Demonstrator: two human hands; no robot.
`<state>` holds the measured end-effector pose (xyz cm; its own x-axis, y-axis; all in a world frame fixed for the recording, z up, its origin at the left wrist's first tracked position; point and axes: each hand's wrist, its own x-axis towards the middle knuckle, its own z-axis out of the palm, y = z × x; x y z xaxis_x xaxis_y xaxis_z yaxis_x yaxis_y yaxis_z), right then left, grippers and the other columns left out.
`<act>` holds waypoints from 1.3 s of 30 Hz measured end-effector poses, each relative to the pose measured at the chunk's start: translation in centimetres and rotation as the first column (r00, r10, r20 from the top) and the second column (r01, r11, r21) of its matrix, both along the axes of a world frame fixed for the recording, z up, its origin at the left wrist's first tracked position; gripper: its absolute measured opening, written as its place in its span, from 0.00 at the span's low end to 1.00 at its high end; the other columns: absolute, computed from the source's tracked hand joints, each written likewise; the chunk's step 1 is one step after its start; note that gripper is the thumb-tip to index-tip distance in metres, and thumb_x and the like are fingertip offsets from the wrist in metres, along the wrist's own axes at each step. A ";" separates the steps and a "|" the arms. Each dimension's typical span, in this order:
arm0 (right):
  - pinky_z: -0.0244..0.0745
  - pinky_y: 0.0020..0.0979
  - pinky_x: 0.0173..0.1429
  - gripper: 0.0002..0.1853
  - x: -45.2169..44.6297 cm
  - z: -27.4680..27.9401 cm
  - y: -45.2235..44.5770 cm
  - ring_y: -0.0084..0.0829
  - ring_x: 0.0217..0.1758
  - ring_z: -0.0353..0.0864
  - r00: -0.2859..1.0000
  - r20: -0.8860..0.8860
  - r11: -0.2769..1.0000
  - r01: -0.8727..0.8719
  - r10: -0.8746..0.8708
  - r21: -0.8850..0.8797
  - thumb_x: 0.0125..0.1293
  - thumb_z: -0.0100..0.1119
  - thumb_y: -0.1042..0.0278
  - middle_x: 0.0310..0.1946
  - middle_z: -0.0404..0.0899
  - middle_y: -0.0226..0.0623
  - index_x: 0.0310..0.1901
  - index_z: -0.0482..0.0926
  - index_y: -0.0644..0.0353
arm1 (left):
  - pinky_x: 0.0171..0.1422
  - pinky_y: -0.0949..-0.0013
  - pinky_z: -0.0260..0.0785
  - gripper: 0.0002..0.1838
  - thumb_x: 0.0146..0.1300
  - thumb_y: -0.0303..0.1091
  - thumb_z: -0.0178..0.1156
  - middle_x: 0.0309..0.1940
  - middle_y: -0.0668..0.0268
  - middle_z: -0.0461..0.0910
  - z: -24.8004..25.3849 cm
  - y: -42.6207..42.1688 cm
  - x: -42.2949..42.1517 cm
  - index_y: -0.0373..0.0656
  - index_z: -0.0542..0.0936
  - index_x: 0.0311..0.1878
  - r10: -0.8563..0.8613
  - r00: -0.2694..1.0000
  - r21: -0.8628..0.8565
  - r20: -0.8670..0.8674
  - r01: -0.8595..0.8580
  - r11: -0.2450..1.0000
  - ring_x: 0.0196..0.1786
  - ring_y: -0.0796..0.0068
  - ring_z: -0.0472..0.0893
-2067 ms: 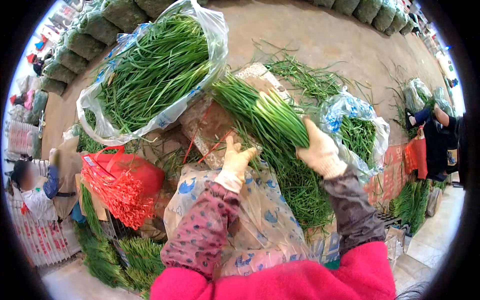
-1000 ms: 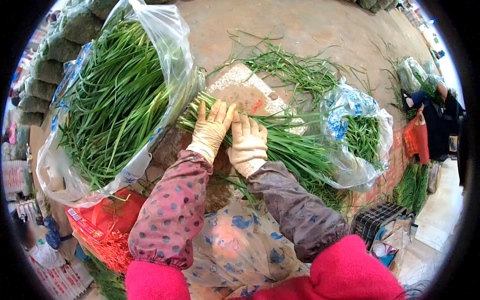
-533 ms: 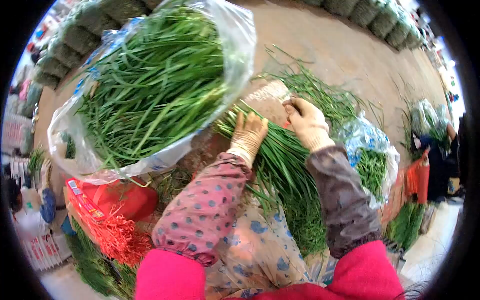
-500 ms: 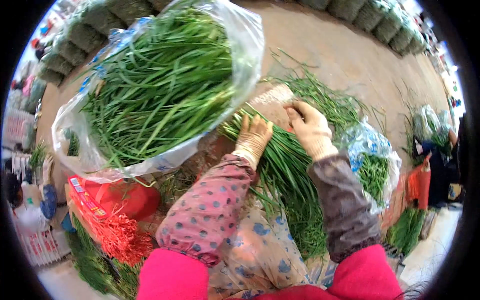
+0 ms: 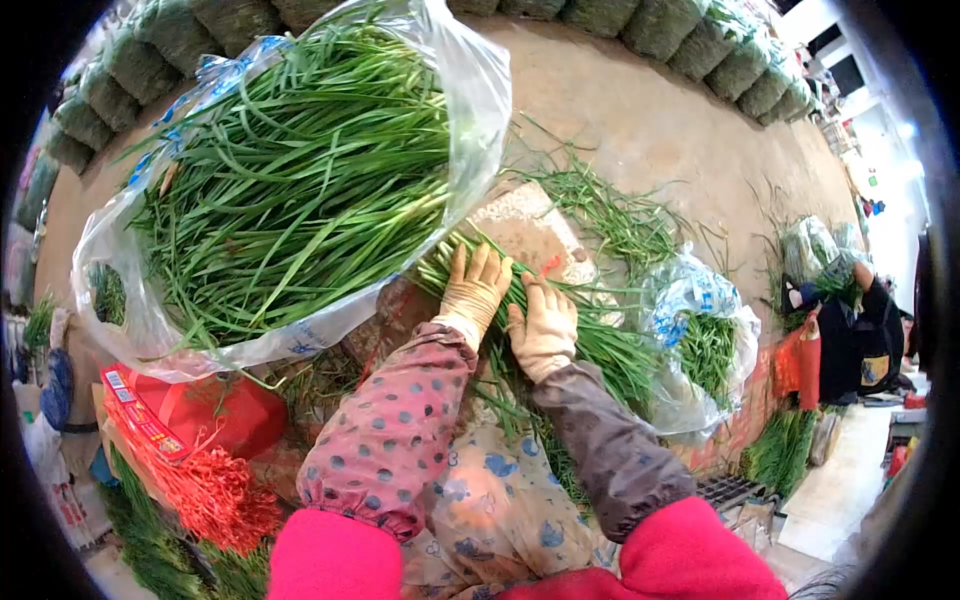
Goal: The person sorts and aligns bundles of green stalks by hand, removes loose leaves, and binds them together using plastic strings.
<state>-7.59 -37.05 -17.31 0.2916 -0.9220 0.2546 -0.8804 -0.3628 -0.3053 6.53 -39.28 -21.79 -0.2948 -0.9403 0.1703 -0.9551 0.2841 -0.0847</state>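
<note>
brown floor [image 5: 620, 110] beyond, left hand [image 5: 475, 295] and right hand [image 5: 545, 328] partly hide greens [image 5: 615, 355].

Your gloved left hand [image 5: 476, 293] and gloved right hand [image 5: 545, 325] sit side by side, palms down, fingers pointing forward and slightly spread. Both your sleeved forearms reach forward, angling inward from the elbows toward the wrists.

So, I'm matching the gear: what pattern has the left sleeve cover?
Dark dots on dusty pink; the head view shows the left sleeve cover best.
</note>
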 end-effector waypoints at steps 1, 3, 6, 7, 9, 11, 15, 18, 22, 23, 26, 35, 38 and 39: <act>0.63 0.46 0.62 0.29 0.1 1.3 -0.2 0.49 0.57 0.71 0.999 -0.014 0.998 -0.039 0.040 0.054 0.60 0.57 0.56 0.53 0.73 0.50 0.61 0.67 0.59 | 0.75 0.42 0.40 0.27 0.61 0.33 0.47 0.61 0.61 0.66 -0.1 0.0 0.4 0.50 0.64 0.66 0.007 1.000 0.003 0.001 -0.007 1.000 0.70 0.61 0.58; 0.67 0.43 0.58 0.25 -1.0 4.6 -1.8 0.49 0.55 0.74 0.997 0.015 0.907 -0.073 0.074 0.414 0.61 0.58 0.56 0.50 0.76 0.50 0.57 0.72 0.58 | 0.75 0.42 0.39 0.27 0.63 0.33 0.45 0.62 0.61 0.66 -0.7 0.1 0.3 0.50 0.63 0.67 -0.016 1.000 -0.064 0.025 0.017 0.998 0.70 0.60 0.59; 0.74 0.34 0.50 0.13 -3.7 5.3 -5.5 0.43 0.46 0.81 0.963 0.161 0.960 0.180 -0.217 0.215 0.65 0.54 0.62 0.39 0.81 0.46 0.47 0.79 0.58 | 0.75 0.41 0.39 0.26 0.63 0.31 0.43 0.63 0.61 0.66 0.4 0.2 0.1 0.49 0.63 0.67 0.006 1.000 0.018 -0.009 -0.006 1.000 0.70 0.60 0.60; 0.74 0.35 0.51 0.14 -4.0 6.7 -7.0 0.42 0.47 0.81 0.949 0.111 0.896 0.234 -0.294 0.377 0.65 0.53 0.59 0.39 0.82 0.46 0.47 0.80 0.58 | 0.75 0.41 0.39 0.26 0.63 0.31 0.43 0.63 0.61 0.66 0.6 0.3 0.2 0.49 0.63 0.67 0.004 1.000 0.008 0.004 -0.004 1.000 0.70 0.60 0.60; 0.73 0.42 0.51 0.18 -4.7 6.2 -9.2 0.48 0.46 0.80 0.961 -0.103 0.811 0.271 -0.255 0.518 0.63 0.50 0.55 0.40 0.82 0.48 0.45 0.81 0.57 | 0.76 0.43 0.38 0.26 0.64 0.31 0.43 0.63 0.61 0.66 1.0 0.3 0.1 0.49 0.63 0.67 0.011 1.000 0.032 0.028 -0.012 0.999 0.70 0.60 0.59; 0.73 0.39 0.53 0.22 -4.7 4.1 -11.3 0.43 0.47 0.81 0.943 -0.296 0.694 0.317 -0.155 0.646 0.61 0.53 0.48 0.42 0.82 0.48 0.48 0.82 0.54 | 0.76 0.44 0.38 0.26 0.64 0.31 0.44 0.63 0.62 0.65 1.5 0.4 0.1 0.49 0.63 0.67 0.017 0.998 0.049 0.066 -0.021 0.999 0.70 0.61 0.59; 0.73 0.41 0.55 0.24 -3.5 -0.5 -13.3 0.46 0.49 0.81 0.887 -0.461 0.711 0.346 -0.034 0.612 0.61 0.50 0.46 0.42 0.82 0.51 0.47 0.83 0.57 | 0.75 0.44 0.39 0.26 0.63 0.31 0.45 0.63 0.63 0.65 0.7 0.4 0.3 0.50 0.64 0.67 0.015 1.000 0.015 0.020 -0.016 1.000 0.70 0.62 0.59; 0.73 0.40 0.56 0.24 0.2 -1.3 -14.4 0.45 0.51 0.80 0.943 -0.331 0.743 0.241 -0.028 0.625 0.59 0.52 0.47 0.44 0.81 0.50 0.47 0.82 0.56 | 0.75 0.41 0.39 0.25 0.63 0.34 0.47 0.62 0.62 0.65 0.4 0.4 0.3 0.51 0.65 0.65 0.004 1.000 -0.036 0.028 -0.003 0.999 0.70 0.60 0.58; 0.74 0.39 0.56 0.24 1.6 -0.3 -14.2 0.44 0.52 0.80 0.956 -0.280 0.730 0.252 -0.085 0.635 0.57 0.55 0.49 0.46 0.81 0.48 0.49 0.82 0.56 | 0.75 0.41 0.40 0.24 0.62 0.34 0.47 0.60 0.62 0.66 0.2 0.5 0.4 0.51 0.66 0.64 -0.005 1.000 -0.097 0.003 0.005 0.995 0.69 0.60 0.58; 0.74 0.38 0.56 0.24 1.4 -0.1 -13.8 0.44 0.52 0.80 0.954 -0.282 0.725 0.263 -0.099 0.636 0.56 0.55 0.49 0.47 0.81 0.47 0.49 0.81 0.56 | 0.75 0.41 0.40 0.24 0.62 0.34 0.47 0.60 0.62 0.66 0.2 0.5 0.4 0.51 0.66 0.64 -0.004 1.000 -0.095 0.001 0.004 0.995 0.69 0.60 0.58; 0.74 0.38 0.57 0.24 0.9 -0.1 -13.0 0.43 0.54 0.80 0.955 -0.258 0.717 0.281 -0.145 0.638 0.55 0.57 0.51 0.49 0.80 0.46 0.50 0.81 0.55 | 0.75 0.45 0.41 0.25 0.61 0.32 0.48 0.60 0.65 0.66 0.3 0.5 0.2 0.52 0.67 0.64 0.021 1.000 -0.099 -0.004 -0.022 0.995 0.69 0.64 0.60; 0.76 0.36 0.52 0.20 4.2 2.1 -11.8 0.45 0.45 0.82 0.925 0.114 0.702 0.190 -0.362 0.686 0.51 0.61 0.56 0.41 0.82 0.50 0.45 0.83 0.57 | 0.74 0.42 0.42 0.25 0.61 0.33 0.47 0.63 0.63 0.65 -0.5 -0.2 0.1 0.49 0.67 0.64 0.025 0.999 -0.070 0.048 -0.022 0.997 0.70 0.62 0.58; 0.75 0.35 0.53 0.20 4.2 -0.8 -9.3 0.45 0.44 0.82 0.781 0.336 0.788 0.300 -0.526 0.538 0.54 0.61 0.57 0.40 0.83 0.49 0.46 0.81 0.61 | 0.74 0.43 0.40 0.24 0.62 0.33 0.46 0.64 0.64 0.64 -0.3 -0.2 0.3 0.49 0.68 0.63 0.001 0.999 -0.035 0.033 0.000 0.999 0.72 0.65 0.56; 0.75 0.35 0.52 0.20 3.9 -2.0 -8.9 0.44 0.44 0.82 0.724 0.437 0.810 0.291 -0.534 0.509 0.55 0.61 0.57 0.39 0.83 0.49 0.45 0.81 0.61 | 0.75 0.41 0.36 0.26 0.61 0.36 0.50 0.65 0.63 0.64 0.3 -0.2 0.6 0.46 0.67 0.64 -0.047 0.994 -0.026 0.103 0.050 0.998 0.72 0.61 0.55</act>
<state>-3.71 -45.98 -19.28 -0.2162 -0.9642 -0.1536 -0.5516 0.2505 -0.7956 7.16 -39.47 -21.51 -0.3576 -0.9195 0.1632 -0.9259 0.3263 -0.1901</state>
